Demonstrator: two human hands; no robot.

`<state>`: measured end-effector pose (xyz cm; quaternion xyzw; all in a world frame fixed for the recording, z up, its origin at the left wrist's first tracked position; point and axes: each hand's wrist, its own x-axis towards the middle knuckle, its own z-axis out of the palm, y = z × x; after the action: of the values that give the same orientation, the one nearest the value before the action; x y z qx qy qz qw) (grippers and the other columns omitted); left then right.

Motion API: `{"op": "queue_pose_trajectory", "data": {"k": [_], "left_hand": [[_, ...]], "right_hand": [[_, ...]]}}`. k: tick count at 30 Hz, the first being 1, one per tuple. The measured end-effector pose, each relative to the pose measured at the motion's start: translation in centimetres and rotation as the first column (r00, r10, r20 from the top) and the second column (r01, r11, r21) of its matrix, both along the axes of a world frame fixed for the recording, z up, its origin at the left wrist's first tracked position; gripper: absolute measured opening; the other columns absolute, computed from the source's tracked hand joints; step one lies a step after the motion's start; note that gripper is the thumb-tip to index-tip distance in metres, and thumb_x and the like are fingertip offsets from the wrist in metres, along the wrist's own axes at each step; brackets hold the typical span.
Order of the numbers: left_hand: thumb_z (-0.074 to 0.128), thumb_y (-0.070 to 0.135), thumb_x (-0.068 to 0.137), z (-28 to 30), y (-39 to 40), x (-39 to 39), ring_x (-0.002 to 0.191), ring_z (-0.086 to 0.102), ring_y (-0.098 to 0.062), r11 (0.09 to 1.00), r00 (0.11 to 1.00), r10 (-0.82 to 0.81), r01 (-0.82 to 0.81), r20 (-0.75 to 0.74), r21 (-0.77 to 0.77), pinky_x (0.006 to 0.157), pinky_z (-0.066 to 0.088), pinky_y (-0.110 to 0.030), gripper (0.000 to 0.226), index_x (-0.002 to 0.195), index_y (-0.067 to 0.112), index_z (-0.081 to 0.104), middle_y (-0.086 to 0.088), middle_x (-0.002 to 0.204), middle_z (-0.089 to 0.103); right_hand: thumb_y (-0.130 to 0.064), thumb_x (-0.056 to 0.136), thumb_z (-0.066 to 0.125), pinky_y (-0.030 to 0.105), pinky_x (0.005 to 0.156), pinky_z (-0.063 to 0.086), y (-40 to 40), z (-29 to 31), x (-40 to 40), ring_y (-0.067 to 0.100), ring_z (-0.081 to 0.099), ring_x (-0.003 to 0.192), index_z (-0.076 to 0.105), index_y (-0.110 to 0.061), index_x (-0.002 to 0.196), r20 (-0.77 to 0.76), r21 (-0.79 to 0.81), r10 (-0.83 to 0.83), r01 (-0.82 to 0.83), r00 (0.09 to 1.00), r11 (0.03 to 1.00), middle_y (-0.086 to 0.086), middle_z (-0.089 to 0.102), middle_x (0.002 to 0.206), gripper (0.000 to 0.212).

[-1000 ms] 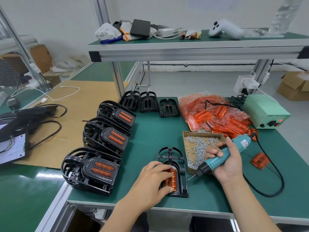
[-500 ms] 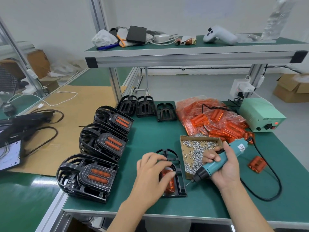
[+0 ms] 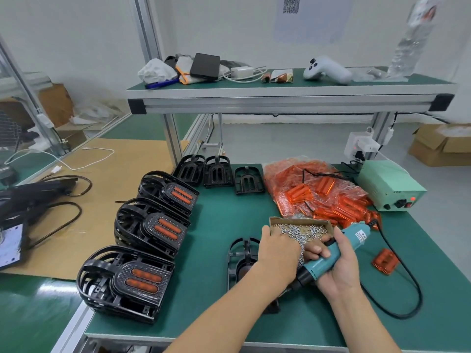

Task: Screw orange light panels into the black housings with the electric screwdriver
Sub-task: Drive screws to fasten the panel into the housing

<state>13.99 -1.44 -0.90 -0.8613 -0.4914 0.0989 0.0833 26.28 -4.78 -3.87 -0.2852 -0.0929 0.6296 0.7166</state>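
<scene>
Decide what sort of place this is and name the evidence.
Probably a small factory assembly bench: stacks of finished black plastic housings, a clear bag of orange light panels and a cardboard tray of small silver screws.

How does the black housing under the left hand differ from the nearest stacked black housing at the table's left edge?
The black housing under the left hand lies flat and single, showing no orange; the nearest stacked housing tops a tilted stack and shows two orange bars. Both are black ribbed plastic.
</scene>
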Motion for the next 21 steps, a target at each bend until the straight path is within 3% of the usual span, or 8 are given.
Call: {"op": "queue_pose_trajectory", "data": {"k": [5, 10, 15, 19, 21], "left_hand": [[0.073, 0.023, 0.083, -0.4, 0.2, -1.0, 0.118, 0.047, -0.029, 1.000, 0.994, -0.016, 0.014, 0.108, 0.017, 0.103, 0.031, -0.051, 0.035, 0.115, 0.014, 0.062, -0.007, 0.115, 0.063], [0.066, 0.018, 0.083, -0.5, 0.0, -1.9, 0.108, 0.047, -0.024, 0.997, 0.945, -0.073, 0.069, 0.319, 0.025, 0.091, 0.029, -0.047, 0.011, 0.093, 0.019, 0.065, 0.001, 0.102, 0.063], [0.061, 0.016, 0.077, -1.2, -0.6, -2.7, 0.091, 0.043, -0.013, 0.998, 0.761, -0.026, 0.060, 0.648, -0.030, 0.077, 0.022, -0.038, 0.010, 0.078, 0.024, 0.056, 0.011, 0.083, 0.057], [0.056, 0.022, 0.078, -2.0, -0.9, -3.4, 0.078, 0.046, -0.005, 0.992, 0.621, 0.072, 0.036, 0.780, -0.121, 0.085, 0.034, -0.036, 0.005, 0.077, 0.026, 0.054, 0.012, 0.079, 0.059], [0.057, 0.025, 0.079, -2.0, -1.3, -3.7, 0.071, 0.051, -0.006, 0.977, 0.490, 0.180, 0.015, 0.853, -0.215, 0.084, 0.042, -0.030, 0.005, 0.076, 0.027, 0.055, 0.011, 0.073, 0.060]], "right_hand": [[-0.039, 0.095, 0.068, 0.019, 0.052, 0.042, 0.2, -0.2, 0.1, 0.009, 0.045, 0.057, 0.057, -0.020, 0.071, -0.012, 0.010, 0.009, -0.009, 1.000, 1.000, -0.006, 0.037, 0.053, 0.032], [-0.039, 0.094, 0.067, 0.019, 0.052, 0.042, 0.2, -0.1, 0.1, 0.009, 0.044, 0.057, 0.056, -0.020, 0.072, -0.012, 0.014, 0.016, -0.015, 1.000, 1.000, -0.006, 0.036, 0.053, 0.032], [-0.039, 0.093, 0.067, 0.019, 0.052, 0.042, 0.1, 0.0, 0.1, 0.009, 0.044, 0.057, 0.057, -0.018, 0.071, -0.020, 0.012, 0.020, -0.020, 1.000, 1.000, -0.006, 0.036, 0.053, 0.032], [-0.039, 0.095, 0.066, 0.019, 0.052, 0.041, 0.1, -0.1, 0.1, 0.009, 0.044, 0.057, 0.058, -0.018, 0.070, -0.029, 0.007, 0.015, -0.015, 0.999, 1.000, -0.006, 0.036, 0.053, 0.034], [-0.039, 0.095, 0.067, 0.018, 0.053, 0.041, 0.2, -0.1, 0.0, 0.009, 0.044, 0.057, 0.059, -0.018, 0.070, -0.022, 0.002, 0.010, -0.010, 1.000, 1.000, -0.006, 0.037, 0.054, 0.034]]}}
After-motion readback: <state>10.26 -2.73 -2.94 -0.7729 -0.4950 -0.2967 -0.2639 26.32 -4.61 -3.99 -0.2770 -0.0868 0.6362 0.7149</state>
